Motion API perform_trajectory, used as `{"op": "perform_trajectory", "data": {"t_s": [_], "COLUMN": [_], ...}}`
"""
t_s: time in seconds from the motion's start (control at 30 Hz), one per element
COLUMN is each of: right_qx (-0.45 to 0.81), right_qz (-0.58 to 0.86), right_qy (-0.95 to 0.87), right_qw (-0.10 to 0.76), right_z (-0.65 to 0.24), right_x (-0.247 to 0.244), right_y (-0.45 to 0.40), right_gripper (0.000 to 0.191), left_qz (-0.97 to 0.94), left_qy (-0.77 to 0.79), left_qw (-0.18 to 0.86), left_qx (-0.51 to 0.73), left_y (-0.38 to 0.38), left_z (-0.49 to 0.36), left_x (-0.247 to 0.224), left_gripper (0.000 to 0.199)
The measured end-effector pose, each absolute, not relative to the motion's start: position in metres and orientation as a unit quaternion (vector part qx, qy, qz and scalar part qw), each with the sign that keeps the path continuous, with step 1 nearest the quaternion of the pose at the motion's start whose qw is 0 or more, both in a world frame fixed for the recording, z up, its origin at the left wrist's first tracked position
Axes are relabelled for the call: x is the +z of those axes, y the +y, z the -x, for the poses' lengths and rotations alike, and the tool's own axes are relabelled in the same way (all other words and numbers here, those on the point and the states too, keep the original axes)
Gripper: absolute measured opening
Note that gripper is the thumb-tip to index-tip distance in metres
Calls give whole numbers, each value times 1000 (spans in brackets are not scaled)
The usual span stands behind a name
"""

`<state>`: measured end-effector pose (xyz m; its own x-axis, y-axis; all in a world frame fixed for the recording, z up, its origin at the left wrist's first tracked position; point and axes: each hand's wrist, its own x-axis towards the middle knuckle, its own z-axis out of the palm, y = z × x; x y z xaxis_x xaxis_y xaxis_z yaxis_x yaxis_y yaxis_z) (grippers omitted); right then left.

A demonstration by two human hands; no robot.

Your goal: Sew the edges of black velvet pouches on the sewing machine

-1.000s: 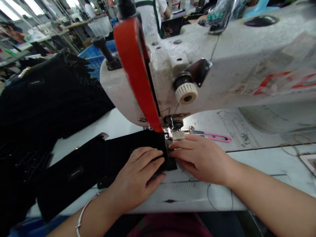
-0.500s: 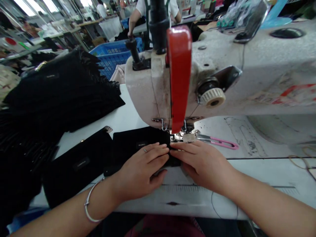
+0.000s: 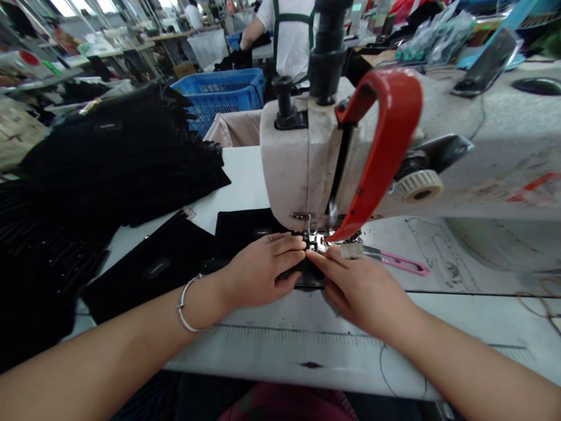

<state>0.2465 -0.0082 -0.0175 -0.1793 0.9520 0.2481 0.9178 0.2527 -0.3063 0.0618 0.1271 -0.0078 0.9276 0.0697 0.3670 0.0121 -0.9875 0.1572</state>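
My left hand (image 3: 263,266) lies with fingers stretched out on a black fabric piece (image 3: 236,225) bearing a small dark label. My right hand (image 3: 363,286) rests on the same piece from the other side, its index finger reaching close to the metal presser foot (image 3: 313,241). The piece's right end is under or beside the foot; my fingers partly hide it. Above is the pale sewing machine (image 3: 287,169) with a curved red guard (image 3: 397,128). Thread snips with pink handles (image 3: 405,263) lie right of the foot, beyond my right hand.
Another labelled black piece (image 3: 160,269) lies at the left, beside a tall stack of black pieces (image 3: 127,158). Behind are a blue crate (image 3: 219,93) and a person in a white shirt (image 3: 293,44). A ruler scale (image 3: 280,334) runs along the table front.
Both hands and the black piece have moved slightly away from me, toward the machine. My view has shifted, so the machine head sits further right and the red guard shows more from its side.
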Motion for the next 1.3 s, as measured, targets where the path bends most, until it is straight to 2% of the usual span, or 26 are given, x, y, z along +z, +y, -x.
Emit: {"op": "perform_trajectory", "data": {"t_s": [0.17, 0.3, 0.4, 0.5, 0.63, 0.73, 0.87, 1.07, 1.3], "right_qx": [49, 12, -26, -55, -70, -58, -18, 20, -2], "right_qz": [604, 637, 684, 699, 702, 668, 572, 575, 584], "right_qy": [-763, -719, -682, -685, -689, -710, -767, -761, -755], "right_qw": [224, 277, 258, 201, 163, 215, 290, 301, 299], "right_z": [-249, -257, -264, -269, -274, -271, -259, -250, -246], "right_x": [-17, -14, -11, -9, -7, -8, -13, -19, -19], "right_y": [-9, -12, -11, -7, -5, -5, -3, -3, -6], "right_gripper": [45, 23, 12, 13, 26, 27, 14, 17, 19], "left_qz": [-975, -972, -972, -972, -968, -965, -966, -965, -968], "left_qy": [-12, -51, -56, -33, -25, -1, 26, 44, 38], "left_qw": [87, 87, 76, 86, 103, 87, 53, 67, 87], "left_qx": [203, 212, 215, 216, 229, 246, 251, 250, 233], "left_y": [143, 159, 169, 171, 158, 144, 129, 121, 124], "left_z": [-66, -65, -61, -56, -55, -59, -65, -65, -65], "left_x": [-11, -10, -8, -7, -7, -8, -8, -10, -11], "left_gripper": [24, 22, 21, 19, 16, 11, 10, 14, 18]}}
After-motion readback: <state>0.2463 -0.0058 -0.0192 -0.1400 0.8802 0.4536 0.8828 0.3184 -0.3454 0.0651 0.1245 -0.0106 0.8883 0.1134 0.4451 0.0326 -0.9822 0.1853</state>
